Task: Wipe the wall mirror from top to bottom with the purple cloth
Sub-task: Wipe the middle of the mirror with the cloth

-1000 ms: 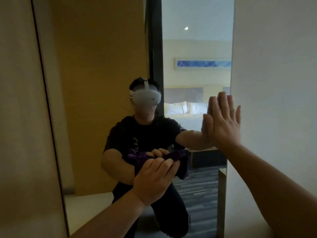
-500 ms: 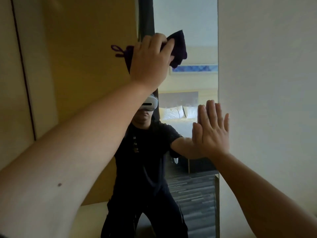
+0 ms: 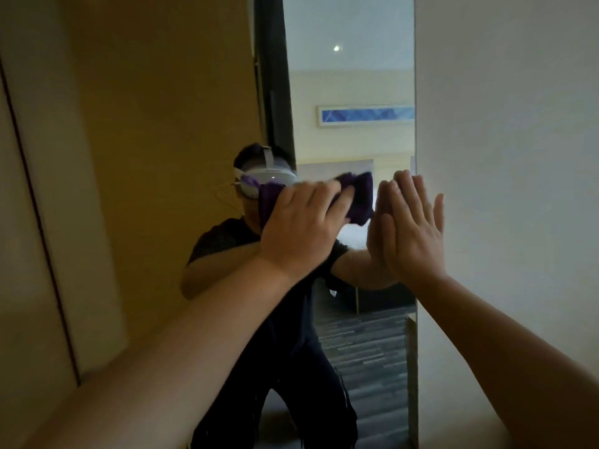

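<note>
A tall wall mirror [image 3: 350,76] fills the middle of the head view and reflects a person in dark clothes and a bedroom behind. My left hand [image 3: 301,228] presses a bunched purple cloth [image 3: 359,199] flat against the glass at about mid height. Most of the cloth is hidden under my fingers. Just to its right, my right hand [image 3: 411,228] rests open with its palm against the mirror's right edge, where the glass meets the wall.
A white wall [image 3: 505,157] borders the mirror on the right. A yellowish wooden panel [image 3: 146,140] with a dark vertical seam stands on the left. The mirror runs down toward the floor below my arms.
My left hand rose with the cloth from low on the mirror to the top, then swept down to mid height. My right hand stayed flat on the mirror's edge.
</note>
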